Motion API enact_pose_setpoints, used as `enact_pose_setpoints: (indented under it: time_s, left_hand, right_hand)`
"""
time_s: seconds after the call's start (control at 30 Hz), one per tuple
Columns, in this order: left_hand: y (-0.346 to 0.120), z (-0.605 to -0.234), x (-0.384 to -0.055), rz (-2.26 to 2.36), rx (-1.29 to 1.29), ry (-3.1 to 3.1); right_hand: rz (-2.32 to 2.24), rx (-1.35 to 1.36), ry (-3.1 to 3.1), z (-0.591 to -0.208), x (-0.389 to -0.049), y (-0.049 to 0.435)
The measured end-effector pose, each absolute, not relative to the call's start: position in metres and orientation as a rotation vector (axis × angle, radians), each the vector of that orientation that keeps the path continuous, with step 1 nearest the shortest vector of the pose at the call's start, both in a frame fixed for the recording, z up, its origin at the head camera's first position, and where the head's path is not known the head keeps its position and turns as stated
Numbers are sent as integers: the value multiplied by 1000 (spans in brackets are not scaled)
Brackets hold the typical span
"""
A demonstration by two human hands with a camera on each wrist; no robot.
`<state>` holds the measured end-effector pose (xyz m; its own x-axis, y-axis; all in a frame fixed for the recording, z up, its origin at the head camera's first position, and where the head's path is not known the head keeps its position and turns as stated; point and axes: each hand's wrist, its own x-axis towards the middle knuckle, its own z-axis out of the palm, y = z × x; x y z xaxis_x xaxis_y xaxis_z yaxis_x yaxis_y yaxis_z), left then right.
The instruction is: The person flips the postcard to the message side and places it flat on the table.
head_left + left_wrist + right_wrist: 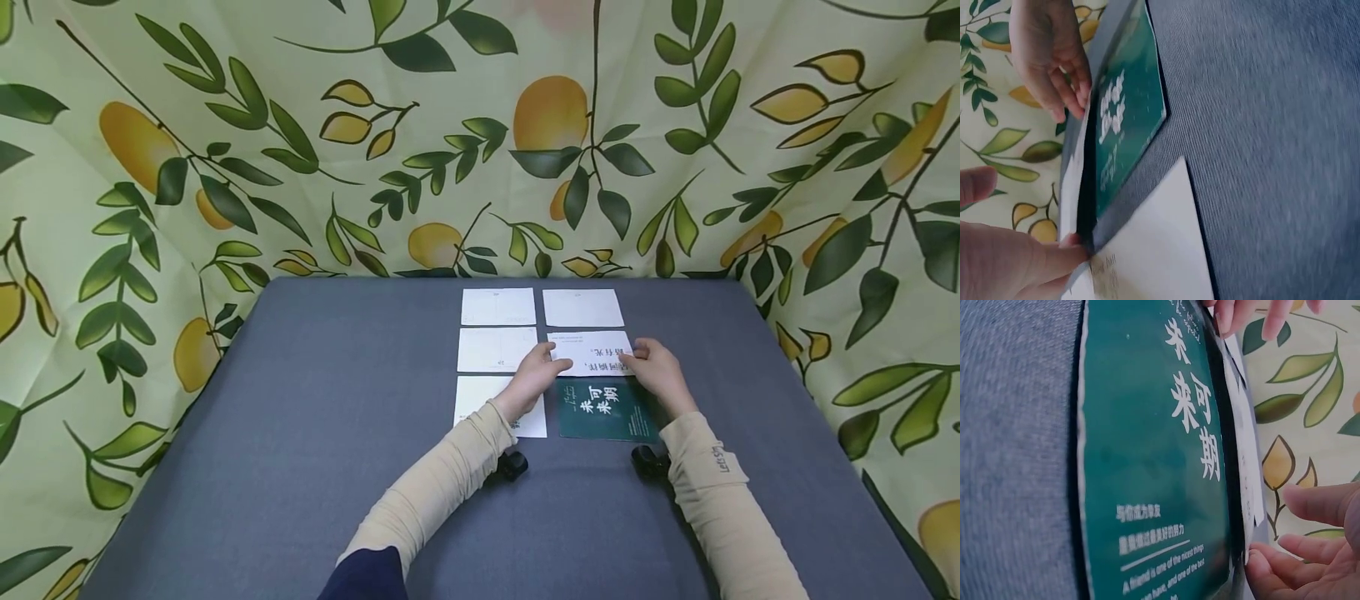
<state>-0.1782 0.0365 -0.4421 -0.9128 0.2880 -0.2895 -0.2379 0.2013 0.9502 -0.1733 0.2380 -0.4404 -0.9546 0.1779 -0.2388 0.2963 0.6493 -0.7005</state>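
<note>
A white card (pixel 590 343) with upside-down print lies in the right column, just beyond a green card (pixel 600 408) with white lettering. At its left edge is my left hand (pixel 535 375), fingertips touching it; the left wrist view shows the thumb (pixel 977 186) raised away. My right hand (pixel 660 375) touches the opposite edge with its fingertips, its thumb (pixel 1316 503) likewise apart from the card. A dark gap separates the white card from the green one in the right wrist view. Under my left wrist, another white card (pixel 476 396) is partly hidden.
Further white cards lie at the back right (pixel 583 308), back left (pixel 498 307) and middle left (pixel 491 350), forming two columns. They rest on a grey cloth-covered table (pixel 337 400). Behind it hangs a leaf-and-fruit patterned curtain (pixel 465 100).
</note>
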Motion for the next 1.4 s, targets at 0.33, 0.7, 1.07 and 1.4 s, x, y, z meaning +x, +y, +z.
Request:
enact_pose_setpoints:
  time_s: [0.33, 0.7, 1.07, 1.4]
  left_hand:
    - [35, -442, -181, 2007, 21, 2053]
    - [33, -447, -187, 2197, -120, 2154]
    - [31, -449, -190, 2176, -118, 2174]
    - [32, -449, -191, 2186, -102, 2206]
  right_hand:
    - [-1352, 495, 2828, -455, -177, 244]
    - [-1564, 637, 2895, -511, -205, 267]
    - [-1654, 723, 2907, -515, -207, 272]
    - [-1748, 704, 2861, -489, -192, 263]
